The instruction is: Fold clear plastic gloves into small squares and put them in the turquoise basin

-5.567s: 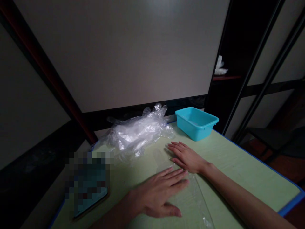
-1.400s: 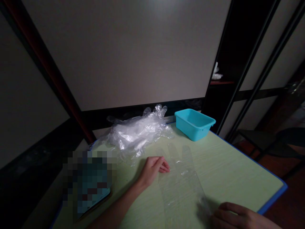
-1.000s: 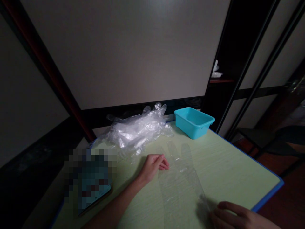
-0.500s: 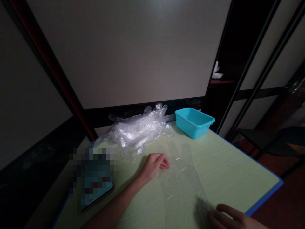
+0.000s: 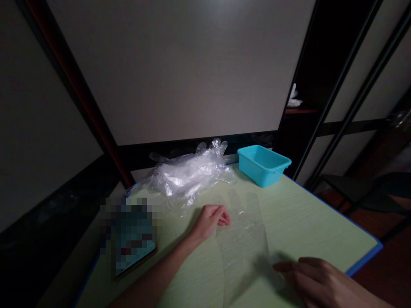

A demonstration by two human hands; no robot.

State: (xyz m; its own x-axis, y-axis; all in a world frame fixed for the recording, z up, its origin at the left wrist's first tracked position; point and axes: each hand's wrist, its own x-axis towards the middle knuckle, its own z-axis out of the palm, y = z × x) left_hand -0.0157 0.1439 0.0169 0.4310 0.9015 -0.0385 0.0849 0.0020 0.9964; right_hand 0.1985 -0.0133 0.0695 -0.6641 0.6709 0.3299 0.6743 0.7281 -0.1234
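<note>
A clear plastic disposable glove (image 5: 245,246) lies spread on the table, fingers pointing away from me. At its left edge rests my left hand (image 5: 211,220), its fingers curled closed on the film of the glove. My right hand (image 5: 316,278) hovers over the table right of the glove's cuff end, apart from it, casting a shadow. Its index finger stretches left, the other fingers are loosely bent, and nothing shows in them. Behind the left hand is a heap of clear plastic gloves (image 5: 189,175), crumpled and shiny.
A turquoise plastic basin (image 5: 263,167) stands at the table's back right. On the left lies a blurred-out flat object (image 5: 136,244). The pale green table (image 5: 321,222) has a blue edge and meets a panelled cabinet (image 5: 199,77). A dark chair (image 5: 359,194) is beyond the right side.
My right hand has come off the glove's right edge and shifted a little up and left. The left hand stays at the glove. The view has shifted slightly.
</note>
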